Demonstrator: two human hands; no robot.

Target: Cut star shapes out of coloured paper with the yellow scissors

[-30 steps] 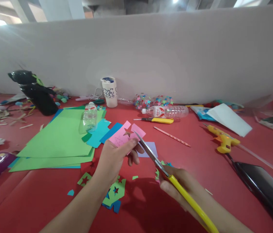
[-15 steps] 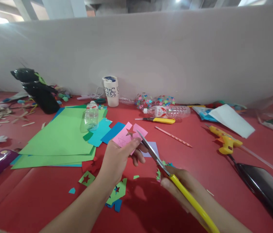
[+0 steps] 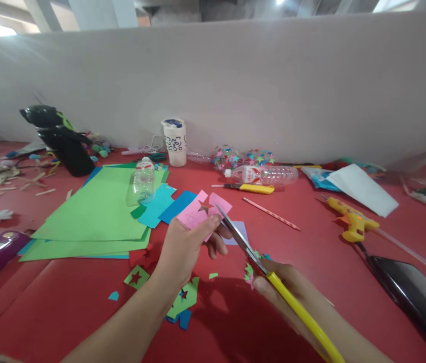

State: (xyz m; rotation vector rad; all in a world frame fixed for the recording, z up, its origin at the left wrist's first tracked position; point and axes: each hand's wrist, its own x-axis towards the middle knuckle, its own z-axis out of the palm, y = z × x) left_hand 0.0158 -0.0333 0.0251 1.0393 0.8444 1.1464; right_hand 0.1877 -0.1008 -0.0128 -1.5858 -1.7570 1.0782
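Pinched between thumb and fingers of my left hand (image 3: 192, 242) is a piece of pink paper (image 3: 190, 216) with a star-shaped hole and a drawn star outline. My right hand (image 3: 283, 282) is closed on scissors (image 3: 288, 292) with yellow handles. Their blades reach up and left to the paper's right part, near my left thumb; the blades look nearly together. Small cut paper stars (image 3: 249, 272) lie by my right fingers. Beneath my left forearm are green paper scraps (image 3: 186, 300) with star holes. A purple paper piece (image 3: 238, 233) lies behind the blades.
Green paper sheets (image 3: 92, 212) and a small clear bottle (image 3: 143, 184) are on the left. Further back are a yellow cutter knife (image 3: 256, 188), a lying bottle (image 3: 273, 175) and a white tumbler (image 3: 175, 143). A striped pencil (image 3: 271, 214) and yellow glue gun (image 3: 354, 222) lie right.
The view has shifted very slightly. Both hands, the pink paper and the scissors keep almost the same position.
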